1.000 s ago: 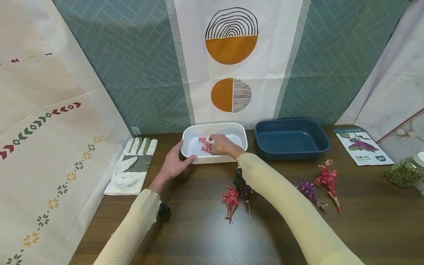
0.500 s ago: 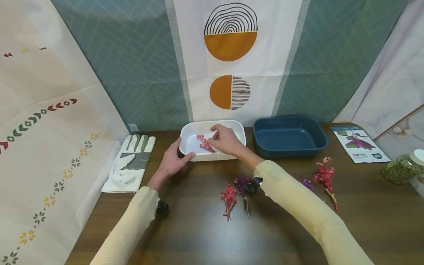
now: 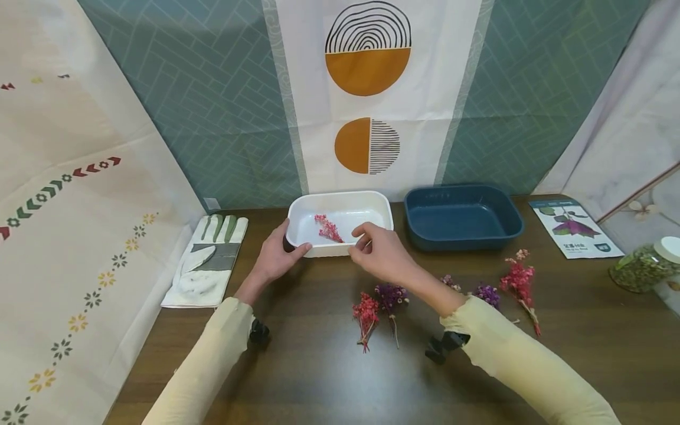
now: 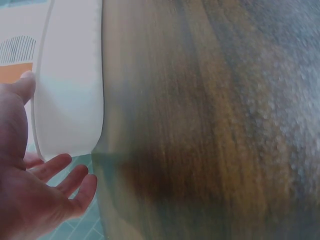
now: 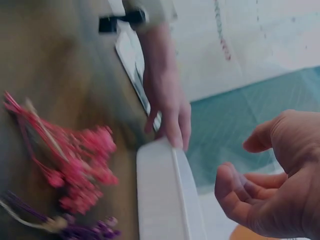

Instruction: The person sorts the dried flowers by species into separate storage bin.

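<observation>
My left hand (image 3: 275, 257) rests against the near left corner of a white plastic tub (image 3: 329, 252). Its thumb lies along the front rim, and in the left wrist view its other fingers are loosely bent beside the tub's end. A sprig of pink dried flowers (image 3: 329, 229) lies inside the tub. Over the tub's front rim, towards its right, hovers my right hand (image 3: 385, 254). The right wrist view shows its thumb and fingers apart, loosely bent, with nothing between them. Nearer me on the table lie a red-pink dried bunch (image 3: 365, 313) and a purple dried bunch (image 3: 391, 295).
Right of the white tub stands a dark blue tub (image 3: 462, 243). More purple flowers (image 3: 486, 294) and a pink bunch (image 3: 519, 280) lie on the right. Beyond are a seed packet (image 3: 576, 230) and a lidded jar (image 3: 643, 268). Work gloves (image 3: 207, 260) lie at left.
My right hand has lifted off the pink sprig, leaving it in the white tub, and has drawn back right and towards me. The left hand keeps its place at the corner.
</observation>
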A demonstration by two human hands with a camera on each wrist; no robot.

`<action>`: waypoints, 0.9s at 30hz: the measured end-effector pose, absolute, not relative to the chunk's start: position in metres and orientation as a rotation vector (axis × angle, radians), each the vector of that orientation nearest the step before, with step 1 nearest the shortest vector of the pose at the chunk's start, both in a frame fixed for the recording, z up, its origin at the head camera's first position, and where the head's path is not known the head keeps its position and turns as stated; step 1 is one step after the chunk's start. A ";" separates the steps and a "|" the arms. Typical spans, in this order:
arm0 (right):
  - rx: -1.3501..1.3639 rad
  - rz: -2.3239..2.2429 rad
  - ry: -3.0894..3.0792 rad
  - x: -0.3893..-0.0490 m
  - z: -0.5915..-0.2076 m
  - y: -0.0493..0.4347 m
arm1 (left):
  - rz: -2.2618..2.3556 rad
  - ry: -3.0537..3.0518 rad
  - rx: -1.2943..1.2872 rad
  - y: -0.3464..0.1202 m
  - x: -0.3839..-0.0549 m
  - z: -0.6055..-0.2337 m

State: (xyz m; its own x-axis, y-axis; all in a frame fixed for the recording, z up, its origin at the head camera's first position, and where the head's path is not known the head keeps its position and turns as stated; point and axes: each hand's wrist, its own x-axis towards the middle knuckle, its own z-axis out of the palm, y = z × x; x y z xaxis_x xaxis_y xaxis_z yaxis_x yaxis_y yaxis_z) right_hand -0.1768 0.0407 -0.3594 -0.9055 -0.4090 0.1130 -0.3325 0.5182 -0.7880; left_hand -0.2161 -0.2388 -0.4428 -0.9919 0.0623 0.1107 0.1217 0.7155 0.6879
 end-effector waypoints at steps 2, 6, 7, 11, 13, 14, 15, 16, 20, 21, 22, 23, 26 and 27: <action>-0.651 -1.360 2.646 -0.163 -0.360 0.047 | -1.147 -2.828 -0.158 -0.239 -0.217 -0.442; -0.633 -1.389 2.621 -0.139 -0.365 0.057 | -1.159 -2.819 -0.168 -0.238 -0.217 -0.442; -0.618 -1.404 2.609 -0.133 -0.368 0.059 | -1.162 -2.817 -0.168 -0.238 -0.217 -0.443; -0.516 -1.457 2.546 -0.111 -0.380 0.066 | -1.172 -2.814 -0.174 -0.239 -0.216 -0.444; -0.472 -1.481 2.502 -0.099 -0.387 0.069 | -1.179 -2.811 -0.178 -0.238 -0.216 -0.444; -0.457 -1.490 2.481 -0.093 -0.391 0.071 | -1.182 -2.811 -0.179 -0.238 -0.216 -0.444; -0.449 -1.497 2.466 -0.087 -0.395 0.072 | -1.186 -2.810 -0.178 -0.238 -0.215 -0.444; -0.444 -1.506 2.443 -0.081 -0.399 0.073 | -1.189 -2.809 -0.175 -0.238 -0.215 -0.443; -0.411 -1.560 2.323 -0.064 -0.412 0.077 | -1.187 -2.816 -0.168 -0.238 -0.214 -0.442; -0.394 -1.570 2.298 -0.061 -0.415 0.078 | -1.180 -2.818 -0.168 -0.237 -0.214 -0.442; -0.371 -1.581 2.267 -0.059 -0.417 0.078 | -1.175 -2.822 -0.166 -0.238 -0.214 -0.442; -0.349 -1.590 2.245 -0.056 -0.419 0.078 | -1.169 -2.826 -0.166 -0.238 -0.214 -0.442; -0.309 -1.593 2.246 -0.050 -0.425 0.075 | -1.150 -2.832 -0.164 -0.238 -0.214 -0.442; -0.299 -1.590 2.252 -0.049 -0.427 0.074 | -1.146 -2.834 -0.164 -0.238 -0.214 -0.442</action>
